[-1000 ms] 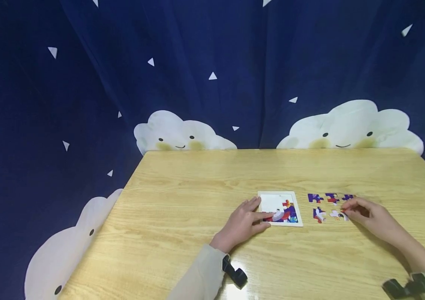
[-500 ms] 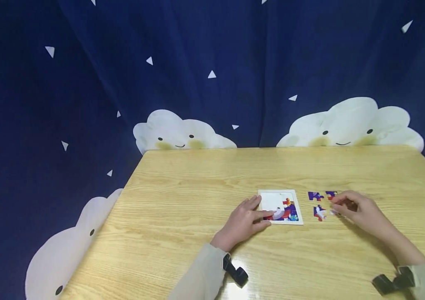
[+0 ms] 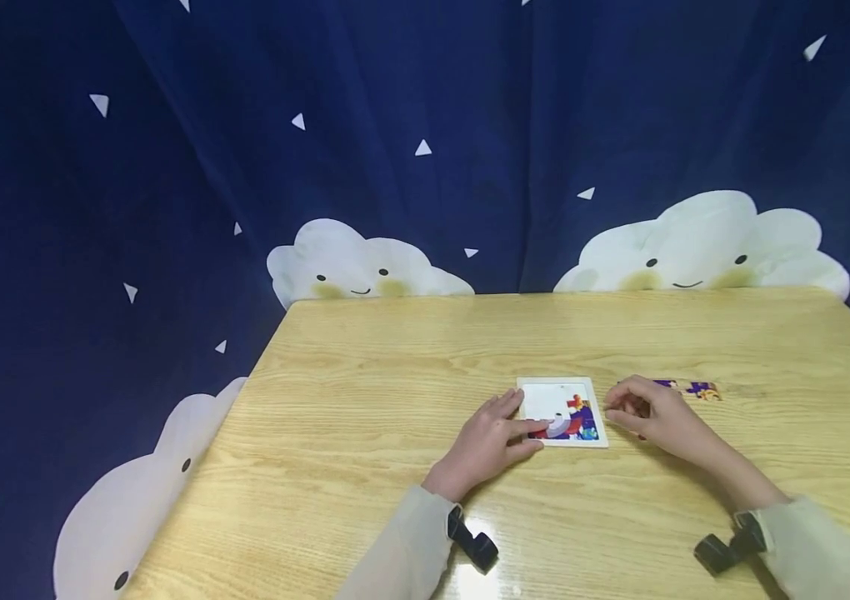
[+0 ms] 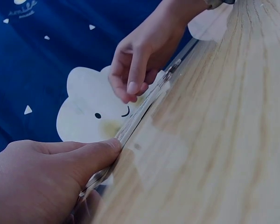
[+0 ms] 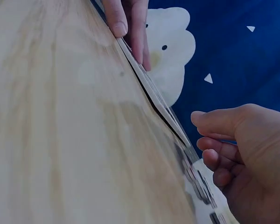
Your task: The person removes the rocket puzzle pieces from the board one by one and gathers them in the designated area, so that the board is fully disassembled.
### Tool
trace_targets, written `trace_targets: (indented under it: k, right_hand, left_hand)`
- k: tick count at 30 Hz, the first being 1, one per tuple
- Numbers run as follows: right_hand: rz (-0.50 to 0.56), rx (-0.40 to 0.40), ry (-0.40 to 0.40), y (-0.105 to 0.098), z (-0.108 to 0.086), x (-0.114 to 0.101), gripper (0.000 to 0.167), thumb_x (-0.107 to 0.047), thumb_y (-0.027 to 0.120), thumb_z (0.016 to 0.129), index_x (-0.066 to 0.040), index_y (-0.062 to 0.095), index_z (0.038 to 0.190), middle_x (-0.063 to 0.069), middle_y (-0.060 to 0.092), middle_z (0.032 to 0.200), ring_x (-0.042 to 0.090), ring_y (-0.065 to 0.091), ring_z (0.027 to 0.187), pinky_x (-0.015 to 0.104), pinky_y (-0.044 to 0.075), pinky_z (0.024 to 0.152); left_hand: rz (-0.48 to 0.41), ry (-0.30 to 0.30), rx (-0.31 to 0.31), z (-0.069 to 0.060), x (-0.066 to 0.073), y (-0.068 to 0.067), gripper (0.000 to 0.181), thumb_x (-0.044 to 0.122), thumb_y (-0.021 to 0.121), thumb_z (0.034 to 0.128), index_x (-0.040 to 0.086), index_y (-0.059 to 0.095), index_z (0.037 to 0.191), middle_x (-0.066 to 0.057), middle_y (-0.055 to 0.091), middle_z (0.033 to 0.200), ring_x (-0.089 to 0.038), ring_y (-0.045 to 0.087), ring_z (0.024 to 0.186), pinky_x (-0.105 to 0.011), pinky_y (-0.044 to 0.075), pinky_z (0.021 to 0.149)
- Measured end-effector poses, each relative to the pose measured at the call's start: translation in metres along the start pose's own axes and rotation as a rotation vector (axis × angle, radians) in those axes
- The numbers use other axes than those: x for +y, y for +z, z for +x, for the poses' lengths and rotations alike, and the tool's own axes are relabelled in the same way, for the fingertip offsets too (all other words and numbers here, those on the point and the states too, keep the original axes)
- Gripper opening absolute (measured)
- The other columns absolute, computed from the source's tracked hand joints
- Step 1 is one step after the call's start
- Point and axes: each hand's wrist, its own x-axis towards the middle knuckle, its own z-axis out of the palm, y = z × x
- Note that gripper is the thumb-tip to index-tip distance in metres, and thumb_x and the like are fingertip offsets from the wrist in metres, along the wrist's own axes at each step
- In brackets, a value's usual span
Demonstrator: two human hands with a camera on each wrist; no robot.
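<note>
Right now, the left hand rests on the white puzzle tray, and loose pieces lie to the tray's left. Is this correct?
Not quite: the head view shows the loose pieces lying to the right of the white puzzle tray. The left hand does rest on it.

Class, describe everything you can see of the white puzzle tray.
The puzzle tray is thin, squarish and white-rimmed; its material is unclear. It lies flat on the wooden table. Colourful pieces fill its near and right parts; its far left is bare white. The left hand rests on its left side, one finger over the pieces.
</note>
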Motion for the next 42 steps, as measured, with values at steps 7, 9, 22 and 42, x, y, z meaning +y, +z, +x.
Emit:
trace_targets:
  k: [7, 9, 22, 42]
  right_hand:
    - [-0.013, -0.084, 0.011, 0.007, 0.011, -0.004, 0.021, -0.012, 0.076, 0.084, -0.012, 0.068, 0.103, -0.005, 0.058, 0.083, -0.001, 0.047, 0.07, 0.017, 0.043, 0.056]
    - [-0.019, -0.131, 0.024, 0.008, 0.014, -0.005, 0.027, -0.016, 0.077, 0.084, -0.01, 0.067, 0.109, -0.003, 0.059, 0.087, 0.001, 0.047, 0.073, 0.018, 0.043, 0.058]
    - [-0.067, -0.279, 0.069, 0.007, 0.024, -0.01, 0.043, -0.026, 0.076, 0.086, -0.007, 0.065, 0.122, 0.002, 0.051, 0.093, 0.009, 0.043, 0.079, 0.018, 0.038, 0.061]
    - [0.005, -0.187, -0.074, 0.016, 0.025, -0.012, 0.038, -0.01, 0.076, 0.084, -0.005, 0.054, 0.114, 0.001, 0.051, 0.09, 0.007, 0.044, 0.076, 0.02, 0.041, 0.06]
  left_hand:
    - [-0.006, -0.003, -0.006, 0.0, 0.0, -0.001, 0.033, 0.043, 0.06, 0.0952, 0.03, 0.068, 0.125, -0.019, 0.049, 0.147, -0.031, 0.047, 0.139, -0.042, 0.04, 0.117]
    - [0.004, 0.001, -0.005, 0.0, 0.0, -0.001, 0.033, 0.044, 0.06, 0.0953, 0.031, 0.067, 0.125, -0.019, 0.049, 0.147, -0.031, 0.047, 0.139, -0.042, 0.04, 0.117]
    - [0.009, 0.001, -0.012, -0.001, 0.0, -0.001, 0.033, 0.045, 0.058, 0.0959, 0.032, 0.067, 0.126, -0.019, 0.049, 0.147, -0.031, 0.047, 0.139, -0.041, 0.041, 0.116]
    - [0.008, 0.01, -0.005, -0.001, -0.001, -0.001, 0.034, 0.044, 0.059, 0.0957, 0.031, 0.067, 0.126, -0.019, 0.048, 0.147, -0.031, 0.046, 0.139, -0.043, 0.04, 0.116]
